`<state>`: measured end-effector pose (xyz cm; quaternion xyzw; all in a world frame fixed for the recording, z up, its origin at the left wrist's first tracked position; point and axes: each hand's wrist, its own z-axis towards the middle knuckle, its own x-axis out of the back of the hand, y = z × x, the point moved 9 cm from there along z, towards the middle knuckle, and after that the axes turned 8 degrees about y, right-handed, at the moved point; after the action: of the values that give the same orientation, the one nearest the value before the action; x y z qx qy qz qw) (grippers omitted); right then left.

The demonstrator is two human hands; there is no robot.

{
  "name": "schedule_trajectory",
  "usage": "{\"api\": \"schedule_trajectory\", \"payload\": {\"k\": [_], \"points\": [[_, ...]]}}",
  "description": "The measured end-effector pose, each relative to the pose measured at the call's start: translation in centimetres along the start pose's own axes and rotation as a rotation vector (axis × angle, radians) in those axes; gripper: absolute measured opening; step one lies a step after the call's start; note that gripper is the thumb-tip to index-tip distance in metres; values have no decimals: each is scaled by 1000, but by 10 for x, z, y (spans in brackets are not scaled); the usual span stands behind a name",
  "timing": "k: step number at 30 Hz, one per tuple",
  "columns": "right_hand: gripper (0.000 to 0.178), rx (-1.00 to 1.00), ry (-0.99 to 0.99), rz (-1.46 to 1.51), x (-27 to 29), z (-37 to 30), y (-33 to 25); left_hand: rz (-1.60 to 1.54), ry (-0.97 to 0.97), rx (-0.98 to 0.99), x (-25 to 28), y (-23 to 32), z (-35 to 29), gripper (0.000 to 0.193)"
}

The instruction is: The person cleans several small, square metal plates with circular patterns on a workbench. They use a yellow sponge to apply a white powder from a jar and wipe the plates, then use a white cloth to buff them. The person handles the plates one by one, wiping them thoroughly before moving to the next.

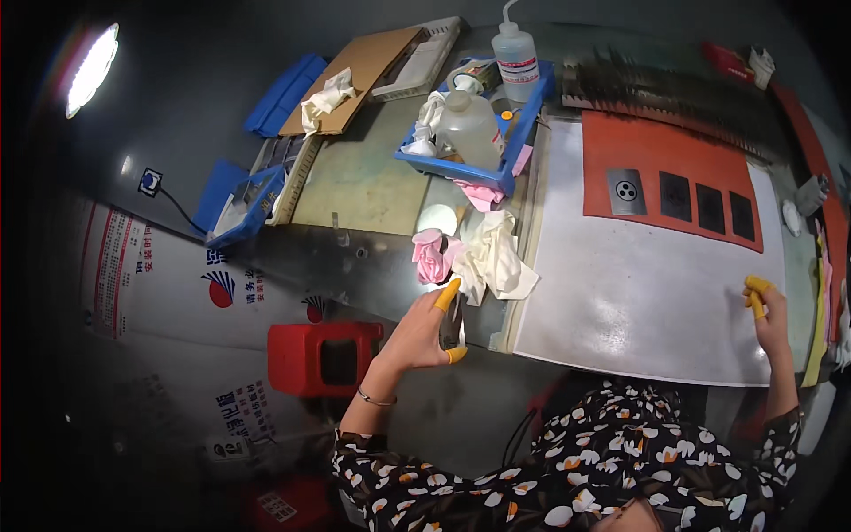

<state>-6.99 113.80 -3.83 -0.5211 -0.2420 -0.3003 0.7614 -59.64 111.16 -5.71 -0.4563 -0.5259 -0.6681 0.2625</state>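
We log our left hand (424,328), capped in yellow finger cots, pinching a dark tool (451,324) at the table (372,177) edge just below crumpled gloves (490,257), our right hand (769,310) lying slack, steadying the grey mat (638,301).

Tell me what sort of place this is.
Probably a factory workbench for small parts. A blue tray holds squeeze bottles, dark square parts sit on an orange mat, and the left hand wears yellow finger covers.
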Motion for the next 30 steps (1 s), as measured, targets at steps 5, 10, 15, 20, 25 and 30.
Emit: {"api": "schedule_trajectory", "payload": {"k": [5,10,15,20,25,30], "points": [[26,209,-212,-119,-87,27,-57,108,145,123,44,-71,11,97],[24,176,-279,-139,-100,17,-66,288,99,27,34,-69,19,94],[24,76,-186,-73,-79,7,-55,87,310,142,41,-53,37,75],[25,25,-117,55,-82,-3,-51,437,513,277,52,-120,84,56],[22,35,-45,137,-68,-16,-41,85,501,556,37,-209,92,42],[20,17,-53,101,-36,-20,-26,-581,863,295,64,-131,114,43]]}}
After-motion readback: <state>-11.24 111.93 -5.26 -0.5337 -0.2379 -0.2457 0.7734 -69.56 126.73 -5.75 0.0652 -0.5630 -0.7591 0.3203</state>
